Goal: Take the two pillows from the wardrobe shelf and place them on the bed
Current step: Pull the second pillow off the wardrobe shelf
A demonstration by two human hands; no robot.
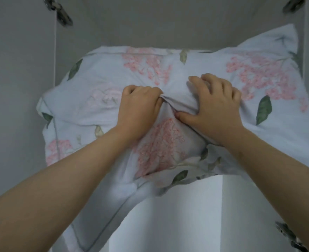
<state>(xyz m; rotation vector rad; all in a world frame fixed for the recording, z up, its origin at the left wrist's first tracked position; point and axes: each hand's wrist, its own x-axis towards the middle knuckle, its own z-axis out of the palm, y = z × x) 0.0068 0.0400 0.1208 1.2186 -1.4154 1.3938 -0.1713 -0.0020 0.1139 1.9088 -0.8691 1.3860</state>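
A pale blue pillow (102, 84) with pink flowers and green leaves fills the wardrobe shelf, and its front edge hangs over the shelf's lip. Its cloth bunches in the middle, where a fold or a second pillow (161, 148) of the same print shows between my arms; I cannot tell which. My left hand (141, 108) grips a bunch of the cloth with curled fingers. My right hand (215, 104) grips the cloth beside it, fingers dug into the top and thumb pinching below.
The grey wardrobe back wall (168, 20) rises behind the pillow. Metal hinges show at the top left (59, 11), top right (293, 4) and bottom right (290, 237). A white panel (177, 215) lies below the shelf.
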